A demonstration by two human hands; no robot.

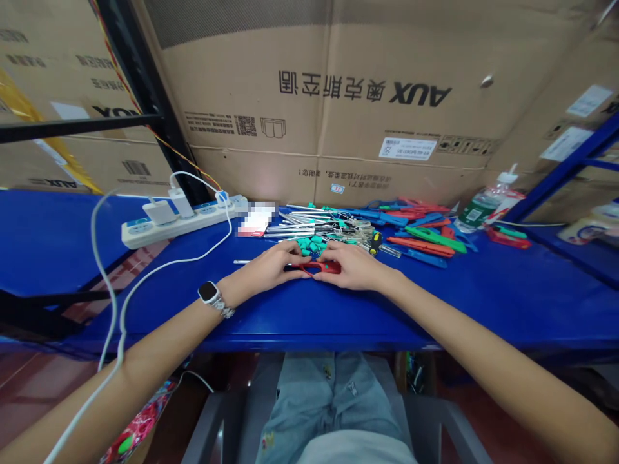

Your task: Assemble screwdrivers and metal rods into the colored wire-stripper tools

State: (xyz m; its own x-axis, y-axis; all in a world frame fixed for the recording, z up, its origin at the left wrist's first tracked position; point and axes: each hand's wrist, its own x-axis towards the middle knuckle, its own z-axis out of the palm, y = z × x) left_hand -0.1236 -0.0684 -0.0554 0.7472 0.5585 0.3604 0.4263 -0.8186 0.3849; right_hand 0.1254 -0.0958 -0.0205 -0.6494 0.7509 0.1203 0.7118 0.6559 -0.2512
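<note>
In the head view, a red plastic piece [331, 267] with an open loop in it lies low over the near-middle part of the blue bench [309, 316], directly in front of the seated person. The left hand [284, 263] pinches its left end between thumb and curled fingers, while the right hand [355, 265] has its fingers bent around the other end; neither is spread wide. Holding it from both ends probably keeps it steady and stops it turning. A thin metal tube [240, 261] sticks out beyond the left hand; whether it joins the red piece is hidden by the fingers. Just behind the hands lie small green parts [312, 245], then a heap of metal rods [294, 227], with a yellow-and-black screwdriver handle [376, 243] at its right side. Red, blue and green plastic pieces [430, 240] are heaped farther right, so the parts seem loosely grouped by kind and within easy reach. The power strip [206, 214] on the left and the bottle [485, 205] on the right stand toward the edges, perhaps to leave the stretch under the forearms free.
</note>
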